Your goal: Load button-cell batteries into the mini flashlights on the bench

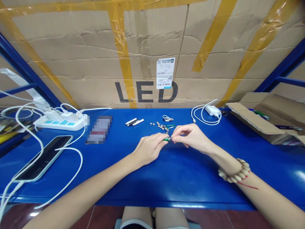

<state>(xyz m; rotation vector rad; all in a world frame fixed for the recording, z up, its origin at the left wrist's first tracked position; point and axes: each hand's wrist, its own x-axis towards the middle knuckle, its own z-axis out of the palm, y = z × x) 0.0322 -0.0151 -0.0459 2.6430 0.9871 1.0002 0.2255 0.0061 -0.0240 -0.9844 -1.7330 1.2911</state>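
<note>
My left hand [150,147] is closed, its thumb and fingers pinching a small green and silver piece [166,139]. My right hand [190,136] pinches at the right end of that piece; what lies between its fingertips is too small to make out. Just beyond my fingers lie several silver button cells [160,126] and a green carabiner clip [170,126]. A looped white cord [168,118] rests behind them. Left of the cells are several short silver metal tubes [134,122].
A white power strip [64,123] with cables and a phone [44,159] occupy the left. A dark pouch-like item [98,129], blurred out, lies nearby. At right are a white charger [212,110] and an open cardboard box [259,127]. A large taped carton [147,47] stands behind the blue table [166,181].
</note>
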